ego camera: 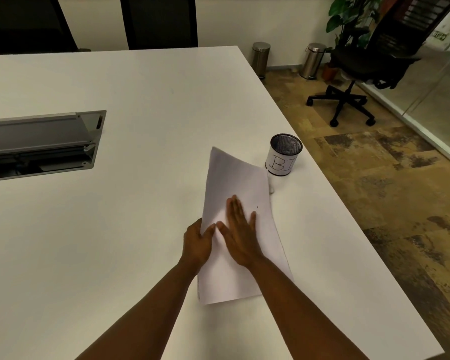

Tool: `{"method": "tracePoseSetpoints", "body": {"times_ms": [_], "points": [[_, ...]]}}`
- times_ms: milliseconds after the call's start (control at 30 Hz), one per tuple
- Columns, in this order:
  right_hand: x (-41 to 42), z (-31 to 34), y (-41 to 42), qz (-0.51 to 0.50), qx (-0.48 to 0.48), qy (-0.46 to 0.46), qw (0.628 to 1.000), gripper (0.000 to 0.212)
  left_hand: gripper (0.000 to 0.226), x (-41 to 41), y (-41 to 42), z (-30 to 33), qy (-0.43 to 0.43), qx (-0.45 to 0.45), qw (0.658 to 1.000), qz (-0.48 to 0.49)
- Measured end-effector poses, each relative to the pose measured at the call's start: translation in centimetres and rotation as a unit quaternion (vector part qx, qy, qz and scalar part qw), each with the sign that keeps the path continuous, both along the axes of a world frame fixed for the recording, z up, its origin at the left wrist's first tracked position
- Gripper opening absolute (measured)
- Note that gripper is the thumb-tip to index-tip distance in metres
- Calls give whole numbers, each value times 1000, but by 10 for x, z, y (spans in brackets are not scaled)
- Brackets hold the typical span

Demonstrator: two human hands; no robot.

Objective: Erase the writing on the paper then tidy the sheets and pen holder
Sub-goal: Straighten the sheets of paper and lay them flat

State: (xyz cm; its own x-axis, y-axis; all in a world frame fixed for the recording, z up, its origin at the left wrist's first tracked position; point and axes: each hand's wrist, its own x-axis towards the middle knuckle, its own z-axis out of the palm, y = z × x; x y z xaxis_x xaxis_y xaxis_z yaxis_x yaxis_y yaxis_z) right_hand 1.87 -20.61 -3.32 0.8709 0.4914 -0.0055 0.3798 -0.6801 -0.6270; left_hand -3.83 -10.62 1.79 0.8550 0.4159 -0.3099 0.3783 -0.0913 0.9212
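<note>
A stack of white paper sheets (234, 183) lies on the white table (115, 229), its far end lifted and curved. My left hand (196, 245) grips the stack's left edge, thumb on top. Flat on the top sheet lies my right hand (240, 229), fingers spread. A faint dark mark shows on the paper just right of my right fingers. A black mesh pen holder (283, 154) with a white label reading "BI" stands upright beyond the stack's right corner, apart from both hands. A small white object (271, 189), partly hidden, peeks out at the paper's right edge.
A grey cable hatch (44, 144) stands open in the table at the left. The table's right edge runs diagonally close to the holder. Beyond it are a black office chair (361, 66), two steel bins (260, 58) and a plant (348, 16).
</note>
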Motion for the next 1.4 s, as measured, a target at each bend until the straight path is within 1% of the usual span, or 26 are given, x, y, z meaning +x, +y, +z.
{"method": "tracePoseSetpoints", "body": {"times_ms": [33, 133, 167, 233, 300, 367, 433, 467, 533, 600, 700, 767, 800, 867, 933, 967, 1033, 1100, 1133, 1200, 1233, 1267, 1300, 1333, 1367, 1400], "points": [[4, -4, -7, -32, -21, 25, 999, 92, 32, 0, 2, -2, 2, 3, 1000, 5], [12, -14, -28, -160, -101, 120, 975, 75, 31, 1, 5, -5, 9, 3, 1000, 14], [13, -14, -33, -204, -116, 132, 963, 74, 32, 1, 7, -5, 10, 4, 1000, 14], [10, -12, -34, -255, -128, 104, 953, 78, 32, 4, 9, -7, 13, 4, 1000, 15], [6, -6, -25, -229, -79, 50, 969, 87, 34, 5, 9, -7, 13, 5, 1000, 18], [1, 0, -11, -132, -7, 5, 991, 97, 34, 6, 8, -8, 12, 11, 1000, 17], [-4, 4, 2, -32, 1, -21, 999, 94, 36, 6, 7, -8, 11, 10, 1000, 16], [-5, 2, 4, -5, -11, -25, 1000, 93, 37, 6, 7, -6, 10, 10, 1000, 17], [-6, -4, 1, -11, -34, -13, 999, 97, 37, 6, 8, -6, 4, 12, 1000, 26], [-3, -13, -11, -78, -44, 28, 996, 101, 36, 6, 12, -7, -6, 13, 999, 34], [5, -19, -31, -203, -118, 95, 967, 79, 35, 6, 19, -8, -9, 13, 999, 43], [5, -16, -34, -245, -117, 74, 960, 81, 35, 6, 20, -9, -9, 8, 999, 50], [4, -13, -31, -235, -96, 40, 966, 89, 35, 7, 20, -9, -9, 4, 999, 52], [1, -8, -22, -163, -54, -9, 985, 105, 37, 7, 17, -10, -8, -2, 999, 54], [-1, -9, -17, -99, -55, -8, 993, 108, 39, 8, 15, -9, -7, -7, 999, 54], [0, -13, -19, -96, -73, 3, 993, 108, 38, 8, 15, -9, -7, -12, 998, 56], [6, -22, -30, -158, -116, 41, 980, 103, 36, 8, 17, -8, -10, -22, 998, 63], [11, -24, -43, -254, -123, 79, 956, 81, 34, 8, 20, -7, -9, -28, 997, 70], [13, -21, -48, -289, -104, 78, 948, 69, 34, 8, 23, -7, -7, -31, 996, 78], [15, -17, -52, -318, -72, 18, 945, 59, 35, 7, 26, -7, -4, -42, 994, 98], [14, -13, -51, -308, -47, -21, 950, 62, 35, 7, 27, -8, -1, -46, 993, 107], [14, -10, -50, -274, -20, -50, 960, 70, 35, 7, 28, -9, -1, -49, 992, 113], [11, -7, -46, -213, -1, -70, 974, 79, 35, 7, 28, -10, -1, -51, 992, 118], [6, -5, -41, -131, 13, -73, 989, 83, 35, 7, 29, -11, -2, -52, 991, 120], [-2, -2, -35, -37, 9, -67, 997, 81, 34, 7, 28, -11, -3, -55, 991, 120], [-9, 1, -29, 48, -12, -62, 997, 78, 34, 7, 27, -11, -3, -58, 991, 120]]}}
